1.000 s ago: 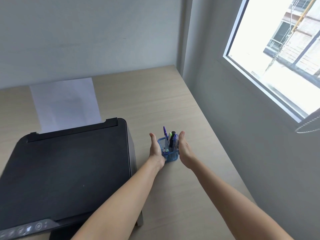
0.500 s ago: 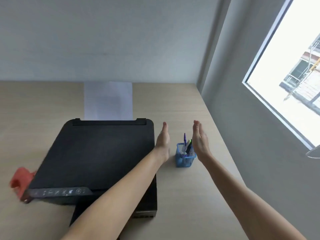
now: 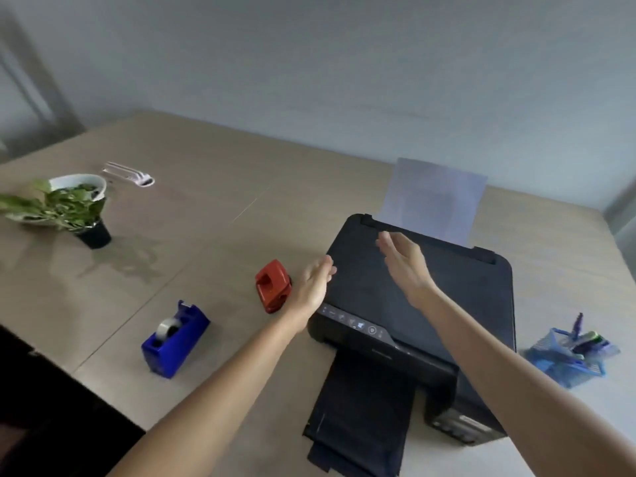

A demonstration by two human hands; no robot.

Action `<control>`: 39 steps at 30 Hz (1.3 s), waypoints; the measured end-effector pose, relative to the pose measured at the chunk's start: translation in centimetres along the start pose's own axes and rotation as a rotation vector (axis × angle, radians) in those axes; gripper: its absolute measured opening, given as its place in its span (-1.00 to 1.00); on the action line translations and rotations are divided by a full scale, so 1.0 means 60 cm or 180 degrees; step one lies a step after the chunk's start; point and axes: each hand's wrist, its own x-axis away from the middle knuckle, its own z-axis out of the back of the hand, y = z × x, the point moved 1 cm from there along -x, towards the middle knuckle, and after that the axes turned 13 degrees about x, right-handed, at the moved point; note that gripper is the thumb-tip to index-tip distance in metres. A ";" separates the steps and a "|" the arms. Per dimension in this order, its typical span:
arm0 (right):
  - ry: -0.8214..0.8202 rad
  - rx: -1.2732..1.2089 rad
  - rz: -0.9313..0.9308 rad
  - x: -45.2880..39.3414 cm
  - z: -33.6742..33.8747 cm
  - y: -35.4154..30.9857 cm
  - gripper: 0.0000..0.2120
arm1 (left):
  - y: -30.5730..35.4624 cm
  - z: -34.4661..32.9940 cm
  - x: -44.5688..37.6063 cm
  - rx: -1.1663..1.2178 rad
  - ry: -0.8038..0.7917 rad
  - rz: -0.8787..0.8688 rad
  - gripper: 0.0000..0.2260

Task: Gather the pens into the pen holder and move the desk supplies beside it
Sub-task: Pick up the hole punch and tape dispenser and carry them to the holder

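Both hands are raised over the desk with their fingers straight and spread, holding nothing. The left hand (image 3: 315,282) hangs at the front left corner of the black printer (image 3: 418,304), just beside the red hole punch (image 3: 273,285), while the right hand (image 3: 406,266) is over the printer's dark lid, palm turned inward. A sheet of white paper (image 3: 435,197) stands up out of the printer's rear feed, and its output tray is pulled out toward the near edge of the wooden desk (image 3: 220,187). The blue mesh pen holder (image 3: 568,359) sits on the desk to the right of the printer, well apart from both hands — it looks tilted in this wide view, and pens (image 3: 585,339) poke out of its top, one purple and one with green on it. To the left of the printer, nearer the viewer, the blue tape dispenser (image 3: 175,340) stands alone with a roll of clear tape in it. Farther back on the left are a potted plant (image 3: 70,208) in a dark pot and a white stapler-like item (image 3: 129,173) — too blurred to name for certain.
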 end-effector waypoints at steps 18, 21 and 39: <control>-0.1329 0.1810 -0.1067 -0.114 -0.457 -0.051 -0.79 | -0.194 0.542 -0.091 -0.3118 0.1092 0.0944 -0.63; -0.1255 0.1211 -0.1419 -0.113 -0.463 -0.049 -0.87 | -0.197 0.554 -0.093 -0.3222 0.1009 0.0855 -0.67; -0.0732 -0.0753 0.0131 0.009 0.003 -0.113 -0.96 | 0.077 0.209 0.070 -0.0835 -0.0022 0.0057 -0.50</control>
